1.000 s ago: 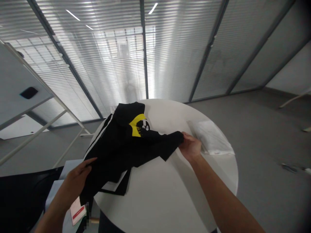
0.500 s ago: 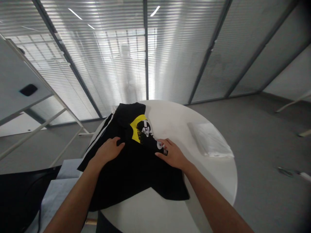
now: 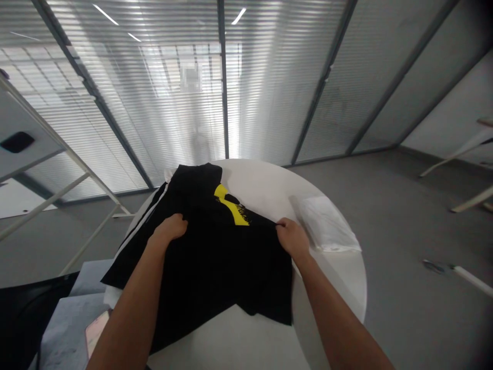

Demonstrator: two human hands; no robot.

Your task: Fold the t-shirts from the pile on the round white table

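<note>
A black garment (image 3: 215, 267) with a yellow print lies spread across the round white table (image 3: 262, 180); I cannot make out its exact kind. White stripes run along its left side. My left hand (image 3: 171, 227) is closed at the middle left of the cloth, thumb and fingers pressed together on the fabric. At the right, my right hand (image 3: 293, 236) pinches an edge of the garment and holds it taut. Part of the print is hidden in a fold.
A clear plastic packet (image 3: 329, 223) lies on the table's right side. At lower left, a phone (image 3: 96, 329) rests on grey-blue cloth (image 3: 65, 324), partly behind my left forearm. A whiteboard stand (image 3: 77, 154) stands left; a glass wall with blinds (image 3: 265, 92) rises behind.
My right hand has closed on the garment's edge and moved right, pulling the cloth out. The white lettering is now out of sight. My left hand's fingers have closed.
</note>
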